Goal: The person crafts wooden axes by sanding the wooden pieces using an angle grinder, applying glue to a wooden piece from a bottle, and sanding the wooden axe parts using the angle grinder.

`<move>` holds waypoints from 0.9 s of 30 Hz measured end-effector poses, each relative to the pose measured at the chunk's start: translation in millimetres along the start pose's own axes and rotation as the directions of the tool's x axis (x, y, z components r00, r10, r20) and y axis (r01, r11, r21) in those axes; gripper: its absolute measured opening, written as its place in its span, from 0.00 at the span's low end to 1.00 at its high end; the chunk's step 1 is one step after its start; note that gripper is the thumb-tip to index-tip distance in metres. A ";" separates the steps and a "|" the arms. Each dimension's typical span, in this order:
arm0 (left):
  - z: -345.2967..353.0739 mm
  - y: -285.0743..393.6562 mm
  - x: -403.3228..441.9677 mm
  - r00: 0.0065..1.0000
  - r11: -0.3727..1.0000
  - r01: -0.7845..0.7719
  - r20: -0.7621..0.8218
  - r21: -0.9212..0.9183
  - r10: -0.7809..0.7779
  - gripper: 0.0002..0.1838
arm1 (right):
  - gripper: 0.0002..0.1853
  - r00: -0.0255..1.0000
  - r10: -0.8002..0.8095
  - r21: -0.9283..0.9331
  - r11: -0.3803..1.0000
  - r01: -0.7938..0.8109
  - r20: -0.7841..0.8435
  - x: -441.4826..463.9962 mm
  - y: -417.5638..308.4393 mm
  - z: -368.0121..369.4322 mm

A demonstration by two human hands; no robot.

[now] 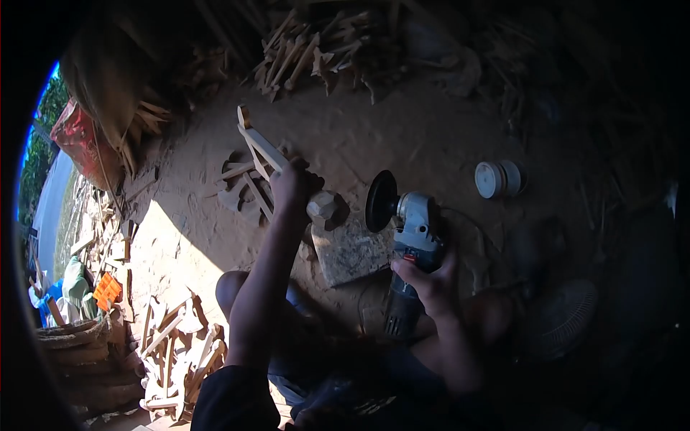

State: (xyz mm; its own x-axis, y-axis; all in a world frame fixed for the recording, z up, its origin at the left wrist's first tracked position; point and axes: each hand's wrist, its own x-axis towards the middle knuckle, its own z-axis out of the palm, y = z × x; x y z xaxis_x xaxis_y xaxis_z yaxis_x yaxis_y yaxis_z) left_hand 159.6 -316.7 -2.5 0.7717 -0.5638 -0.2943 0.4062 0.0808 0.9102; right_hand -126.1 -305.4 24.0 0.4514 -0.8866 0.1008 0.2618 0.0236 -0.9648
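My left hand (290,188) is closed round a pale carved wooden piece (267,152). Its long, narrow part points up and away to the left, and a faceted knob (324,206) shows on the other side of my fist, apparently its other end. In my right hand (433,281) is an angle grinder (419,223), gripped round its body, with the thumb near a red switch. The grinder's dark round disc (381,201) faces the knob, with a gap between them. Whether the disc is spinning I cannot tell. A worn flat block (348,251) lies on the ground below.
Wooden pieces (244,188) lie beyond my left hand. More are heaped at the lower left (176,352) and far side (295,54). A white round container (490,179) lies to the right. A cord runs near the grinder. A basket (79,334) stands at left.
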 end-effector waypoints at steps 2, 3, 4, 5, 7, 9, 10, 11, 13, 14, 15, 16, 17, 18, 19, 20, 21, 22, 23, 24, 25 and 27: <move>6.3 9.5 -11.2 0.997 0.998 0.064 -0.048 0.000 -0.064 0.07 | 0.34 0.995 0.094 -0.018 0.996 -0.093 0.035 -1.7 12.0 -13.4; 11.0 17.4 -19.2 0.988 0.993 0.118 -0.097 -0.014 -0.119 0.07 | 0.33 0.989 0.138 -0.028 0.990 -0.137 0.052 -1.6 15.4 -17.7; 9.1 16.4 -17.4 0.988 0.991 0.132 -0.071 -0.033 -0.134 0.07 | 0.33 0.988 0.135 -0.018 0.991 -0.134 0.081 -1.3 15.1 -19.1; 6.2 13.2 -13.6 0.988 0.988 0.145 -0.044 -0.052 -0.148 0.08 | 0.32 0.986 0.129 -0.008 0.992 -0.129 0.110 -0.9 12.5 -19.1; -0.5 5.8 -2.7 0.986 0.984 0.168 0.010 -0.068 -0.167 0.08 | 0.33 0.985 0.107 0.020 0.994 -0.111 0.134 -1.2 13.4 -22.1; -5.1 3.8 6.6 0.982 0.981 0.182 0.062 -0.062 -0.178 0.08 | 0.34 0.989 0.076 0.058 0.995 -0.083 0.125 -2.9 17.4 -24.2; -7.5 1.6 9.5 0.977 0.984 0.180 0.116 -0.011 -0.177 0.09 | 0.34 0.988 0.093 0.170 0.979 -0.113 0.122 -2.8 14.9 -25.7; -9.4 0.8 6.9 0.969 0.984 0.176 0.169 0.040 -0.180 0.09 | 0.35 0.987 0.112 0.280 0.949 -0.142 0.119 -3.2 4.0 -22.8; -10.5 -7.9 -2.7 0.969 0.970 0.036 0.229 0.239 -0.092 0.10 | 0.37 0.985 0.106 0.426 0.891 -0.155 0.137 -2.1 3.6 -32.4; -7.3 -20.1 -9.6 0.969 0.921 -0.096 0.249 0.379 -0.002 0.11 | 0.37 0.989 0.054 0.428 0.897 -0.109 0.137 1.1 1.2 -41.9; -7.7 -33.8 -11.0 0.956 0.835 -0.219 0.280 0.505 0.081 0.11 | 0.37 0.991 0.006 0.430 0.901 -0.065 0.137 3.8 -2.0 -51.3; -12.1 -51.4 -3.3 0.938 0.780 -0.262 0.340 0.569 0.066 0.15 | 0.37 0.993 0.024 0.434 0.898 -0.071 0.112 3.1 -4.6 -60.1; -14.8 -63.4 0.2 0.912 0.778 -0.298 0.407 0.553 0.061 0.16 | 0.36 0.995 0.055 0.456 0.886 -0.089 0.087 2.1 -7.3 -68.5; -16.2 -72.2 0.3 0.881 0.775 -0.332 0.469 0.537 0.052 0.16 | 0.35 0.998 0.041 0.450 0.891 -0.060 0.053 1.9 -14.0 -72.9; -17.7 -81.1 -1.3 0.845 0.773 -0.366 0.532 0.518 0.044 0.17 | 0.35 1.000 0.024 0.443 0.896 -0.029 0.017 0.5 -21.9 -76.9; -8.9 -62.6 -19.9 0.836 0.742 -0.304 0.541 0.597 -0.093 0.17 | 0.35 1.000 0.018 0.455 0.890 -0.017 0.003 -0.6 -26.0 -82.8; -3.2 -60.1 -28.7 0.827 0.749 -0.304 0.553 0.588 -0.099 0.16 | 0.33 1.000 0.008 0.502 0.865 0.000 -0.015 -1.8 -27.2 -88.4; 1.4 -60.5 -37.4 0.817 0.757 -0.304 0.567 0.579 -0.105 0.16 | 0.33 0.999 0.022 0.519 0.855 0.001 -0.039 -4.4 -28.7 -93.3; 4.2 -62.1 -42.6 0.806 0.764 -0.306 0.582 0.569 -0.111 0.16 | 0.33 0.997 0.034 0.535 0.845 0.006 -0.064 -6.6 -30.2 -97.5; 3.3 -72.1 -38.9 0.774 0.719 -0.411 0.631 0.560 -0.050 0.16 | 0.33 0.997 0.026 0.540 0.841 0.015 -0.068 -7.9 -31.3 -101.5; 2.4 -75.3 -36.2 0.765 0.656 -0.469 0.643 0.591 -0.033 0.17 | 0.33 0.997 0.016 0.545 0.838 0.025 -0.071 -8.3 -31.9 -105.0; -0.1 -77.7 -32.6 0.736 0.483 -0.588 0.676 0.648 -0.011 0.18 | 0.33 0.995 0.014 0.544 0.838 0.040 -0.094 -11.0 -34.3 -111.1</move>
State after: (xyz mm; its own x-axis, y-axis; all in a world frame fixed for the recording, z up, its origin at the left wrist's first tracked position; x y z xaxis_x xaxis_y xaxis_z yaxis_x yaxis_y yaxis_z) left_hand 102.9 -304.5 -63.6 0.2329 -0.9720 -0.0294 -0.5751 -0.1621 0.8018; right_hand -234.7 -347.8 29.0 0.3726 -0.9258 0.0640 0.7016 0.2359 -0.6724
